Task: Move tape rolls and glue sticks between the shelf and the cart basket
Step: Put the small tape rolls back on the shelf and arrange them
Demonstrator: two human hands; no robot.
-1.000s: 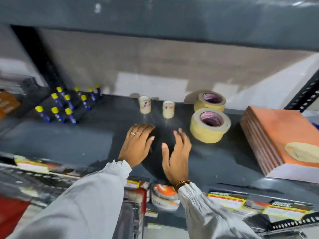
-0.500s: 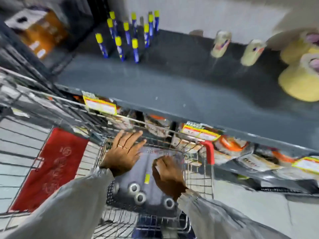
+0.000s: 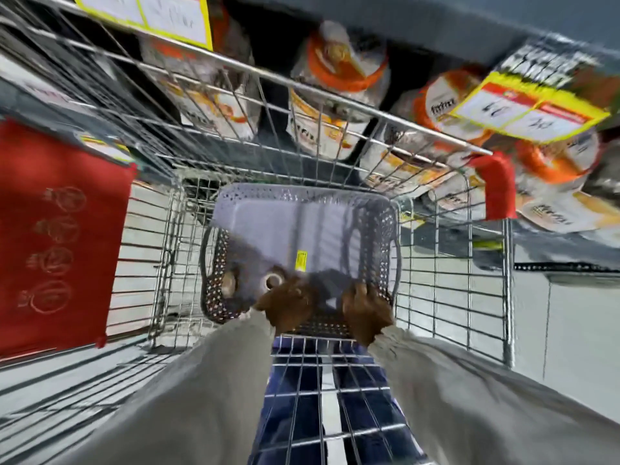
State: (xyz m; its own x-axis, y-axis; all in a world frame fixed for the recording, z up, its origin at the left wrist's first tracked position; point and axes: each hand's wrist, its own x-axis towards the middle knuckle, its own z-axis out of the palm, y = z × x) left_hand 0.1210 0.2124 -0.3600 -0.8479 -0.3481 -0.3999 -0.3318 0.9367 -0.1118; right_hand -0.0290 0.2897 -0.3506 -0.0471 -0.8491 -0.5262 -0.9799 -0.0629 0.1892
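I look straight down into the wire cart [image 3: 436, 270]. A grey perforated plastic basket [image 3: 302, 199] sits inside it. Two small tape rolls lie at the basket's near left, one [image 3: 229, 282] by the wall and one [image 3: 272, 280] just beside my left hand [image 3: 288, 303]. My left hand reaches down into the basket's near end with its fingers curled next to that roll. My right hand [image 3: 365, 312] is down at the basket's near right corner by the wall. The picture is blurred, and whether either hand grips anything does not show.
A shelf edge with yellow price tags [image 3: 526, 109] overhangs the cart's far end, with orange-lidded jars [image 3: 339, 85] stacked below it. A red cart corner guard [image 3: 500, 186] stands at right. A red mat [image 3: 57, 236] lies on the tiled floor at left.
My view swung from the shelf top down into the cart. Both hands left the shelf, passed over the cart rim and dropped into the grey basket's near end.
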